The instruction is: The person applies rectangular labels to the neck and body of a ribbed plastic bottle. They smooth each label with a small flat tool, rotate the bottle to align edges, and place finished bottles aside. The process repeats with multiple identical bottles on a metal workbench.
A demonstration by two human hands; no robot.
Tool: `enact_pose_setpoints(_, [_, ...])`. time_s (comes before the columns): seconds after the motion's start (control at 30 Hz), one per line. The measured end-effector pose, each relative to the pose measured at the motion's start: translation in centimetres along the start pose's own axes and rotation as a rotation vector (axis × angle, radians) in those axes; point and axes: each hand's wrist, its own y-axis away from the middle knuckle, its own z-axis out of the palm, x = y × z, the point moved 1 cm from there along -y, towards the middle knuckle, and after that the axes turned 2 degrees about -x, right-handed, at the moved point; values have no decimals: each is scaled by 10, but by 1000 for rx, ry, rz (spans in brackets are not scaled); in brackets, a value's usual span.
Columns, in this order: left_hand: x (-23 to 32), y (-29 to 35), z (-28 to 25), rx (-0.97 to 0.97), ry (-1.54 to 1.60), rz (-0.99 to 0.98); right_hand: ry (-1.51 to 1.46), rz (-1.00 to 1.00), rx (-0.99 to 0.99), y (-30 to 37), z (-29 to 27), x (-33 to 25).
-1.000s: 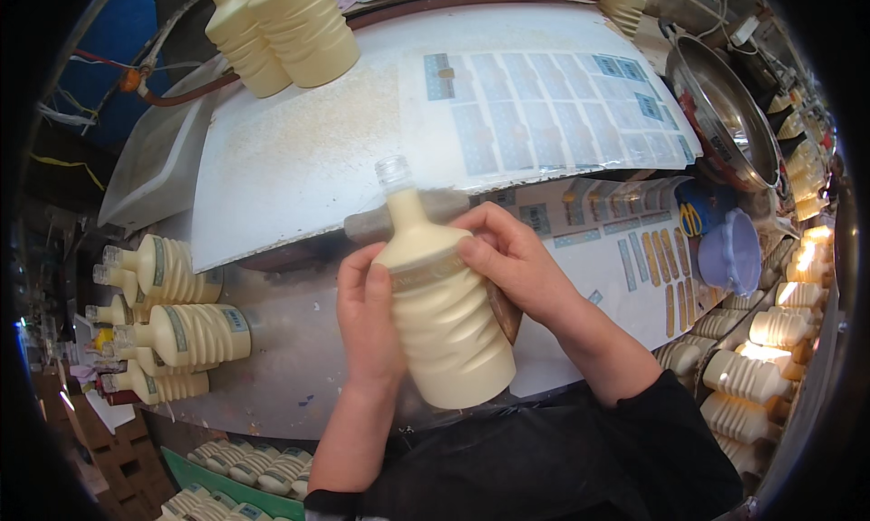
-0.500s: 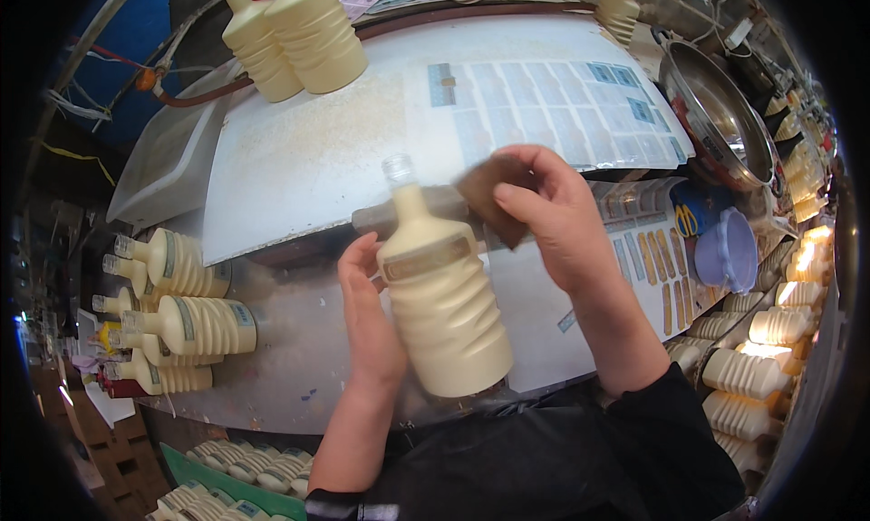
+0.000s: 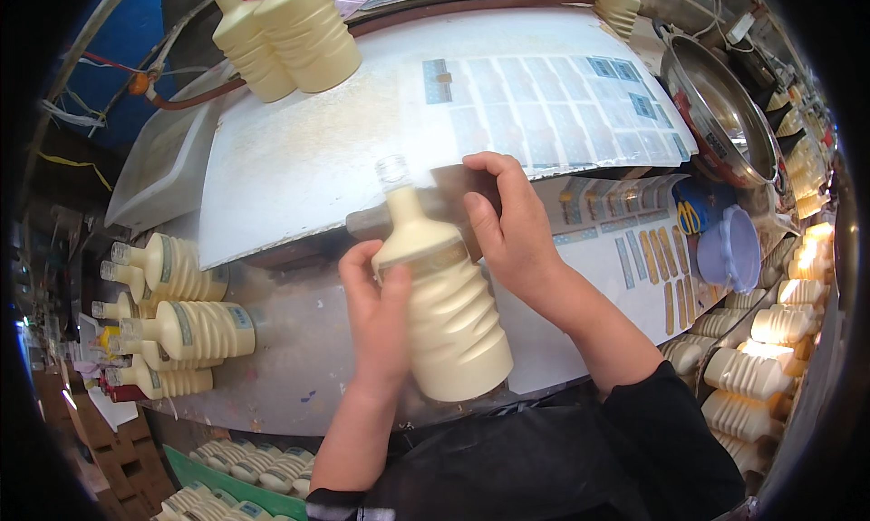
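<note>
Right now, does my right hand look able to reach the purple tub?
Probably yes: mainly flat strips on a white sheet seem to lie between the right hand and purple tub. A brown pad in that hand might hinder grasping.

Left hand (image 3: 379, 305) clasped — right hand (image 3: 515, 224) curled, seemingly gripping.

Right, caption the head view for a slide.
Left hand on a cream bottle, right hand holding a brown pad beside it.

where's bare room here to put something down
Grey tabletop between the stacked cream bottles and left hand; also the white board between the two upright bottles and the blue labels. Crowded: right side, with gold strips and purple basin.
</note>
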Motion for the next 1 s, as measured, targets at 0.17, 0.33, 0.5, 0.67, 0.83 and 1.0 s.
enact_pose_setpoints(0.17, [-8, -1, -13, 34, 114, -42, -148, 54, -17, -6, -7, -10])
enact_pose_setpoints(0.33, [-19, 13, -23, -145, 110, -132, -46, 36, -24, -2, 2, -9])
enact_pose_setpoints(0.5, [-7, 21, -14, -220, 42, -97, -148, 107, -37, -3, -3, -20])
enact_pose_setpoints(0.67, [3, 26, 1, -81, -401, 7, -20, 35, -124, -8, 12, -54])
enact_pose_setpoints(0.83, [22, 25, 13, -69, -675, 173, 61, -49, -210, -6, 39, -79])
enact_pose_setpoints(1.0, [1, 31, -3, 34, -504, 114, 185, -92, -155, -8, 21, -60])
